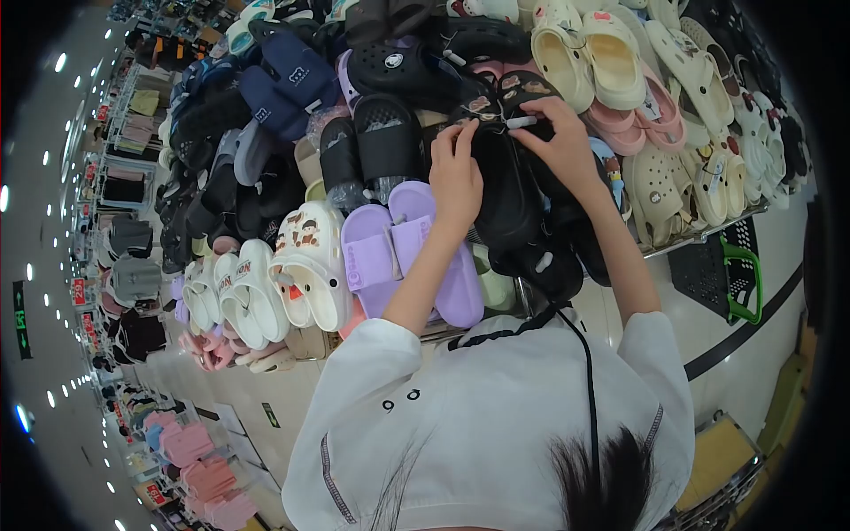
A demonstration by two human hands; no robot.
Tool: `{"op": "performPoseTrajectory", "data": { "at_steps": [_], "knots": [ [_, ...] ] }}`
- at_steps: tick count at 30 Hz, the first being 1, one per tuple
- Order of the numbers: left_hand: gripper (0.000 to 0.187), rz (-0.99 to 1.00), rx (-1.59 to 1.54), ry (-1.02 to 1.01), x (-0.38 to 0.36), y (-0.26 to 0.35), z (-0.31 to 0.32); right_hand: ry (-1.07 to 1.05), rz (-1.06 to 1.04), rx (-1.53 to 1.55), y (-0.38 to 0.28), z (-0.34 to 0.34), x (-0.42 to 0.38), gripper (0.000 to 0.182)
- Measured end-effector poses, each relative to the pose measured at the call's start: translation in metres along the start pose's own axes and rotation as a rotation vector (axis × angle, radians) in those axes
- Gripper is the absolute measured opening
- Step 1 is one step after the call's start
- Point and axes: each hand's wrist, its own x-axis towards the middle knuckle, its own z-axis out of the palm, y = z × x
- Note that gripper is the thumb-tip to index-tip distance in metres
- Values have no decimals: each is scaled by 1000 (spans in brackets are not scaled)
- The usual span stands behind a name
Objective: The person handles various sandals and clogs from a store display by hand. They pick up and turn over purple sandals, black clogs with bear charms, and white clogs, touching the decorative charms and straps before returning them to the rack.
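A pair of black clogs (506, 190) with small figures on top lies in front of me on the shoe pile. My left hand (457, 173) rests on the left edge of the pair, its fingers bent at the top of the left shoe. At the upper right of the pair, my right hand (560, 142) pinches a small whitish tag (521, 122) between thumb and fingers. Purple slides (409, 252) lie left of the clogs, partly behind my left forearm. Black slides (387, 142) sit beside my left hand.
White clogs (310, 265) line the front left of the display, cream clogs (611, 62) the right. A black basket with a green handle (744, 283) stands on the floor at right. Clothes racks (133, 274) are at far left.
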Motion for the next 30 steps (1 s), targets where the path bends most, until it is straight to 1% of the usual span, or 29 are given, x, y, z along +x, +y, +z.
{"op": "performPoseTrajectory", "data": {
  "at_steps": [1,2,3,5,6,8,9,11,12,14,15,17,18,20,21,23,25,27,29,30],
  "knots": [
    [55,30,-5,63,1,1,-1,20,-44,34,5,-4,3,30],
    [56,61,-10,125,2,1,-1,45,-18,51,6,-10,6,27],
    [56,63,-9,124,5,1,-1,105,-55,79,12,-15,9,24],
    [56,121,45,181,10,0,0,203,-76,-119,26,-32,16,23],
    [56,122,46,181,12,1,1,203,-76,-119,39,-38,20,23],
    [55,79,93,132,14,5,3,289,-79,-337,68,-49,31,32],
    [55,79,93,128,15,5,4,289,-74,-338,78,-51,35,32],
    [54,100,164,138,16,5,7,367,-67,-493,94,-52,43,45],
    [54,99,164,135,16,6,7,366,-64,-493,104,-53,48,45],
    [52,102,175,138,17,6,7,263,-54,-795,111,-52,59,56],
    [52,100,177,139,16,6,7,262,-55,-793,109,-48,64,56],
    [52,91,183,136,15,6,8,51,288,-1005,103,-36,78,59],
    [52,90,184,136,16,6,9,50,288,-1004,114,-32,82,59],
    [51,84,172,131,16,7,10,175,161,-1048,137,-21,92,60],
    [51,77,176,129,16,8,9,168,160,-1045,144,-20,96,60],
    [52,85,170,124,16,9,8,117,281,-1020,155,-19,107,53],
    [52,76,170,131,16,8,7,129,308,-980,180,-12,115,50],
    [52,69,162,138,15,7,7,141,336,-947,171,-12,116,46],
    [53,65,154,127,15,8,8,73,351,-912,155,-22,108,43],
    [53,63,154,131,15,8,8,71,347,-913,149,-26,106,43]
  ]
}}
